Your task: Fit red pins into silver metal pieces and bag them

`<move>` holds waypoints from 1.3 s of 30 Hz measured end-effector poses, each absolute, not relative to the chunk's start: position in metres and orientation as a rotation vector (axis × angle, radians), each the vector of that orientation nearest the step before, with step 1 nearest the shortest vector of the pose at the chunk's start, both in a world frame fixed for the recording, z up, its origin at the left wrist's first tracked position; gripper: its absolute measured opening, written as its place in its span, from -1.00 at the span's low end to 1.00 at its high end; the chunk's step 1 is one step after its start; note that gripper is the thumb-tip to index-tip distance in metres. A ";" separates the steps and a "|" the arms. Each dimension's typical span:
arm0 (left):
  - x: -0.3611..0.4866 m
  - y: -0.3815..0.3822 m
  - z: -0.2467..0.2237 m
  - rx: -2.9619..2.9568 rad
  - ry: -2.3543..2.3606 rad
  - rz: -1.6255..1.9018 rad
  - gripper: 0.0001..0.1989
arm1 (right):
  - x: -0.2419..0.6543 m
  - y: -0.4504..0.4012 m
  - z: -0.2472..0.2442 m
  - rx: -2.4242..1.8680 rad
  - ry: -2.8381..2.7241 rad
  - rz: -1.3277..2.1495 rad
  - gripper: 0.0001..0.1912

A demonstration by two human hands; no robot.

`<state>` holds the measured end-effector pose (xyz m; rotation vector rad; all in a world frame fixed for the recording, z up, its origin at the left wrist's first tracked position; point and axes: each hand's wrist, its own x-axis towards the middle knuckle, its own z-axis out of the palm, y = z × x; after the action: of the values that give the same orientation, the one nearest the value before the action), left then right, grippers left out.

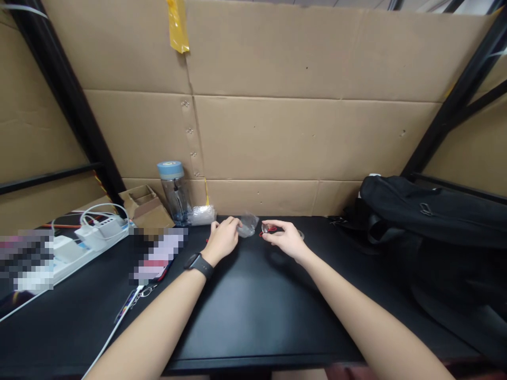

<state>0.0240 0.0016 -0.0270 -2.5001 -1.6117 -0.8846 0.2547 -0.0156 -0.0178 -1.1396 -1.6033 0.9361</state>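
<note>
- Small clear round piece [265, 229]: up between the right thumb and fingertips, above the far half of the black surface [253, 311]. Exact type: too small to tell.
- Right grip [285, 238]: pinching that piece, thumb below, fingers above.
- Red cord [272, 229]: shows at the right fingers, just beside the piece. Can't tell if they're joined.
- Clear plastic bag [249, 225]: crumpled, between the two hands, at the left fingertips.
- Left grip [225, 238]: fingers bent, on the bag's left edge. Can't tell if it's pinched or only touched; fingertips partly hidden.
- Black watch [199, 265]: on the left wrist.
- Bubble-wrapped bundle [202, 215]: beyond the left hand, near the back wall.
- Bottle [176, 195]: upright, blue lid, grey see-through body, just left of the bundle.
- Cardboard box [148, 211]: flap open, left of the bottle.
- White power strip [85, 248]: far left, slanted, chargers plugged in.
- White cable [113, 332]: runs along the near left to a pixelated flat item [160, 258]; metal key ring [147, 292] close by.
- Black backpack [435, 237]: fills the right end, well apart from the hands.
- Cardboard wall [269, 137]: across the back, yellow tape [179, 26] up top left.
</note>
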 end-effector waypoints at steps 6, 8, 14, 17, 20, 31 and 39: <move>0.017 0.008 -0.036 -2.723 -1.546 -0.710 -0.57 | 0.272 -0.005 -0.016 -1.191 -1.708 0.582 -0.55; 0.024 0.004 -0.035 -2.787 -1.471 -0.709 -0.60 | 0.276 -0.005 -0.015 -1.191 -1.747 0.493 -0.56; 0.037 -0.009 -0.030 -2.783 -1.293 -0.719 -0.77 | 0.280 -0.011 -0.004 -1.186 -1.874 0.314 -0.64; 0.039 -0.013 -0.026 -2.721 -1.308 -0.697 -0.84 | 0.279 -0.015 0.002 -1.176 -1.873 0.249 -0.59; 0.039 -0.014 -0.022 -2.721 -1.281 -0.678 -0.84 | 0.277 -0.021 0.009 -1.135 -1.918 0.249 -0.63; 0.045 -0.016 -0.020 -2.774 -1.204 -0.628 -0.92 | 0.271 -0.036 0.010 -1.152 -2.355 0.314 -0.80; 0.048 -0.017 -0.030 -2.771 -1.209 -0.581 -0.81 | 0.275 -0.034 0.009 -1.176 -2.542 0.468 -0.84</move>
<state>0.0480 -0.0170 -0.0299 -2.7708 -1.2089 -0.5814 0.2748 -0.0339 0.0091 -1.1757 -2.5423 0.4682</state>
